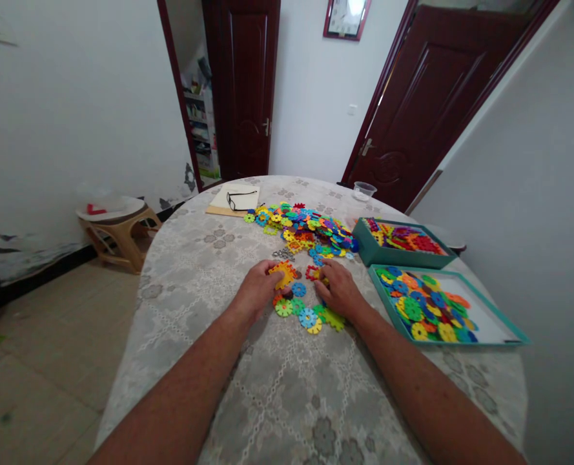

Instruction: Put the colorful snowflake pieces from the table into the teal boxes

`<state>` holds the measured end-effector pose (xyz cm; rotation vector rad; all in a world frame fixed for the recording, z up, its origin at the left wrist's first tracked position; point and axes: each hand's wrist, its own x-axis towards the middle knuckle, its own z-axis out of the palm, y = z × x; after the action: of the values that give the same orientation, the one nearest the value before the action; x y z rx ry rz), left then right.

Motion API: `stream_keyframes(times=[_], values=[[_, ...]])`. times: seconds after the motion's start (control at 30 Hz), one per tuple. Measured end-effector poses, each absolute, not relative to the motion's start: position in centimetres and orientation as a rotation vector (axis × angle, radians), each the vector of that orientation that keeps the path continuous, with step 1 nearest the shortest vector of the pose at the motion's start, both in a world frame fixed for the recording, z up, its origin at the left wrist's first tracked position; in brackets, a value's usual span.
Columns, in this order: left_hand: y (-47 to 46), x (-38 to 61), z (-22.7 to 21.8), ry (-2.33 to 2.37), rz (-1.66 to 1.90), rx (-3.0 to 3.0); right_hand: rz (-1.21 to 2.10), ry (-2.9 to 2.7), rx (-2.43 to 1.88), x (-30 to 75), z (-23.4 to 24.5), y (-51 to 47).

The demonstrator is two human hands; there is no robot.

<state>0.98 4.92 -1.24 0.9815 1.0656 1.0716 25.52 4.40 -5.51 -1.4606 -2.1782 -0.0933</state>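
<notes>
My left hand [256, 284] is closed on a yellow-and-orange assembly of notched plastic building pieces [285, 274], held just over the table. To its right, my right hand [338, 285] has its fingers bent down at a few pieces, a red one [311, 272] and a yellow one partly hidden under the fingertips. Whether it grips them I cannot tell. Between and below the hands lie loose toothed discs: a blue disc [299, 289], a light green disc [283, 307], a light blue disc [308, 317] and a yellow-green piece [334, 320].
A heap of colourful discs [310, 226] lies beyond my hands. On the right stand a deep green box [388, 256] and a shallow lid [492, 323], both holding pieces. Glasses [238, 201] rest on a notebook [219, 201] at the far left; a clear plastic bowl [365, 188] sits at the far edge.
</notes>
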Motion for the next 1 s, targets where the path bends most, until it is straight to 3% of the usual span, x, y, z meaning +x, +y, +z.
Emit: stream_keyframes(times=[0.67,1.0], values=[[4.9,1.1,-1.3,1.016,1.019,0.818,-0.027,-2.211,-1.474,25.6,-5.6,5.3],[4.7,1.1,-1.2,0.948,0.999,0.777,0.013,-1.944,-1.251,24.2,-4.2,3.6]])
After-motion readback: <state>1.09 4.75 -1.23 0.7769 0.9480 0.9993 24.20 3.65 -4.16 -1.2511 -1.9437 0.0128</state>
